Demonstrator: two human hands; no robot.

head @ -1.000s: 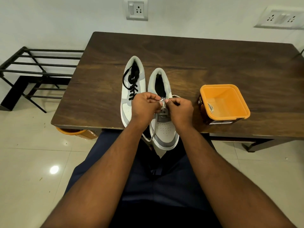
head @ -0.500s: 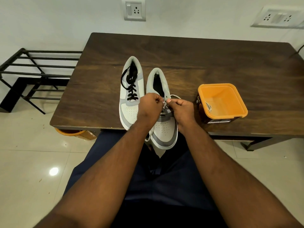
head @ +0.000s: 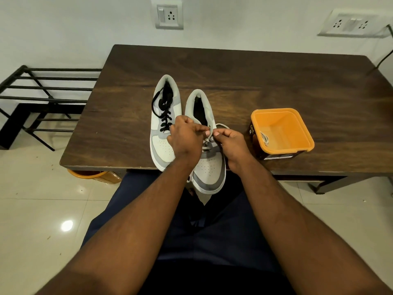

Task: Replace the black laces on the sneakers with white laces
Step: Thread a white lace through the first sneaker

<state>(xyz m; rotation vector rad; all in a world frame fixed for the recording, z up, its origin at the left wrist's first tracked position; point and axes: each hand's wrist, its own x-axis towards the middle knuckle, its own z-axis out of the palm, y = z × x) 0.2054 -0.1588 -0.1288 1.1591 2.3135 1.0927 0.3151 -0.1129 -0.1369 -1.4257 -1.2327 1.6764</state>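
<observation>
**Head view: both hands at the eyelets of the right-hand sneaker**

Head view looks down on a dark wooden table (head: 276, 81) where two white-and-grey sneakers lie side by side, toes toward the person. The left sneaker (head: 164, 124) carries black laces (head: 164, 116), threaded through its eyelets with a loose loop trailing off by the collar. The right sneaker (head: 209, 165) sits just beside it, its toe overhanging the near table edge above the person's lap.

The left hand (head: 186, 139) has its fingers curled, and thumb and fingertips pinch a white lace (head: 205, 143) at the upper eyelets of the right sneaker. The right hand (head: 231, 147) is likewise curled, its thumb and forefinger pinching the same lace from the other side, so the two hands nearly meet over the tongue. Two or three white lace crossings show below the fingers; a pale loop of lace curves out behind the right hand.

To the right of the sneakers, apart from them, stands an open orange tub (head: 282, 111) with a dark label on its side; a small pale item lies inside against its left wall, too small to identify. A black metal rack (head: 42, 88) stands on the tiled floor left of the table, and another orange container (head: 85, 174) peeks from under the table edge.
</observation>
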